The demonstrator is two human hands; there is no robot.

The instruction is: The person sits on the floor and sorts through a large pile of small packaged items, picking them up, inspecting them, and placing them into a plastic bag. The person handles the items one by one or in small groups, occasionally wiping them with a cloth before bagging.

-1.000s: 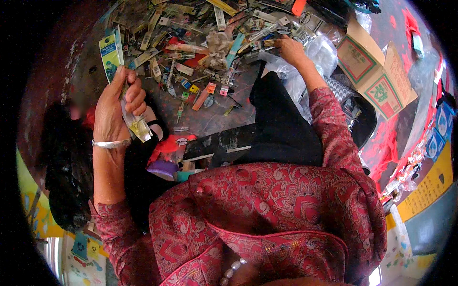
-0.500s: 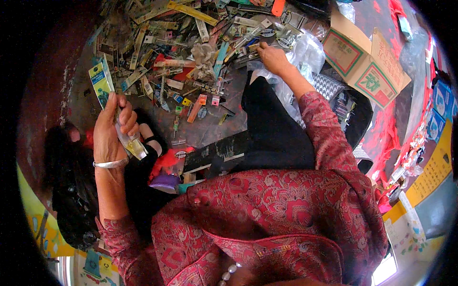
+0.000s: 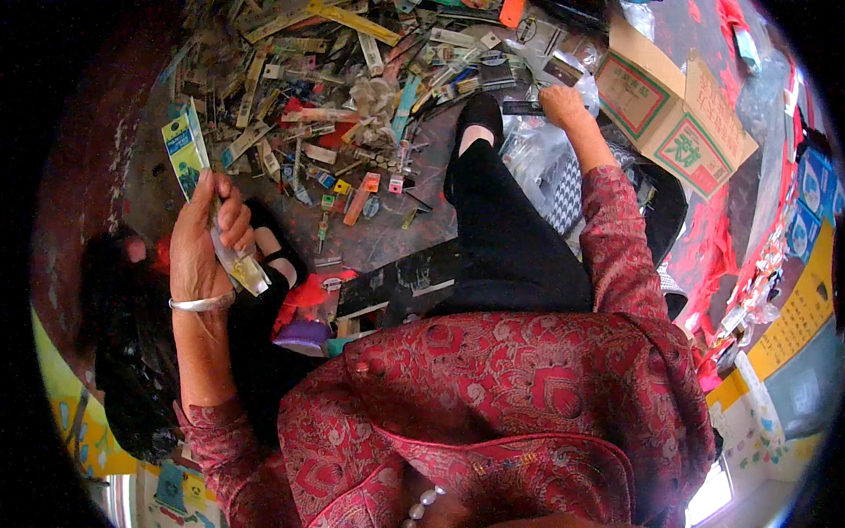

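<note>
The packet [image 3: 183, 151], long and narrow with a blue, yellow and green printed top, stands tilted in the air at the left, above the floor. The left hand [image 3: 209, 233] is closed around its middle, thumb laid along it, so that the printed top sticks out above the fingers and the clear lower end below. A pale bracelet [image 3: 202, 304] circles that wrist. Well apart, the right hand [image 3: 568, 107] reaches over a clear plastic bag [image 3: 526, 145], its fingertips beside a dark strip [image 3: 523, 108]; I cannot tell whether they grip it. Between the hands and beyond them, a loose heap [image 3: 308, 97] of slim packets and small coloured pieces spreads over the floor [image 3: 264, 207]. A crumpled wad [image 3: 374, 104] lies among them, with a yellow strip [image 3: 356, 24] farther off. The person's black shoe [image 3: 481, 119] is planted just beside the plastic bag. To the right of the right hand stands an open cardboard box [image 3: 632, 99]. Nearer the body, a red cloth [image 3: 302, 304] lies next to a purple thing [image 3: 302, 336], too covered to make out, and a dark board [image 3: 400, 277].
</note>
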